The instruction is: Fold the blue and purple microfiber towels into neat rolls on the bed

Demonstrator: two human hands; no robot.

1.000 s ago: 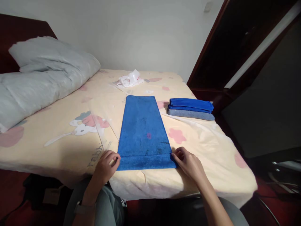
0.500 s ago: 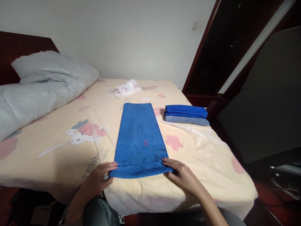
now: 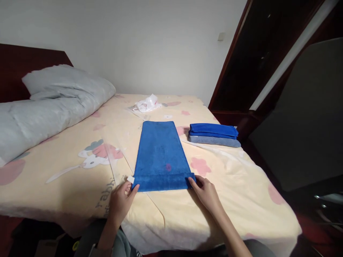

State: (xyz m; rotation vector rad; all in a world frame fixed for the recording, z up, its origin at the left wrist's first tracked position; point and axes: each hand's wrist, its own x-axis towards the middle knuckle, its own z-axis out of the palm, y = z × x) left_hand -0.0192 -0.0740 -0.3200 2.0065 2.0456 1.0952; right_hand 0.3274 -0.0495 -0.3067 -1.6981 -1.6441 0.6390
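A long blue towel [image 3: 162, 150] lies flat on the bed, its near end folded over into a band. My left hand [image 3: 123, 198] pinches the left corner of that fold, beside a small white tag [image 3: 130, 179]. At the right corner of the fold, my right hand [image 3: 205, 191] grips the cloth with its thumb on top. Farther back on the right, folded blue towels [image 3: 213, 130] rest on a grey-blue one [image 3: 214, 140].
The bed [image 3: 235, 200] has a cream sheet with pink prints. A grey quilt [image 3: 61, 96] is heaped at the left, and a white plastic bag [image 3: 148, 103] lies near the wall. Dark wooden furniture [image 3: 238, 78] stands on the right.
The near edge of the towel has been turned over farther, away from me, making a wider band. Both hands have moved forward with it, and the white tag now shows at the left.
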